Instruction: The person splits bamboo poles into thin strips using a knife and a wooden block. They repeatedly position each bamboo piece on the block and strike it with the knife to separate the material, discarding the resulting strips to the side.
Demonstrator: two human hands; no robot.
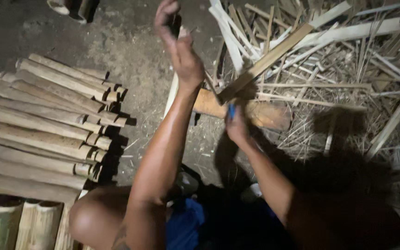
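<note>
1. Your right hand [237, 126] was clenched around a blue-handled blade [231, 111], its edge set into the near end of a long pale split-bamboo slat [267, 60].
2. That slat ran up and right, away from you, over a short round wooden block [260, 113].
3. Your left hand [178, 39] was raised above, closed on a dark stick [176, 23], farther from the slat.
4. Bare dirt floor [130, 41]; stacked bamboo poles [42, 115] lay left.

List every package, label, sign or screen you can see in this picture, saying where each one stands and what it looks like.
None in view: no package, label, sign or screen.
The scene holds only bare bamboo poles stacked at left, split bamboo strips piled at right, and a wooden block on the dirt floor.
</note>
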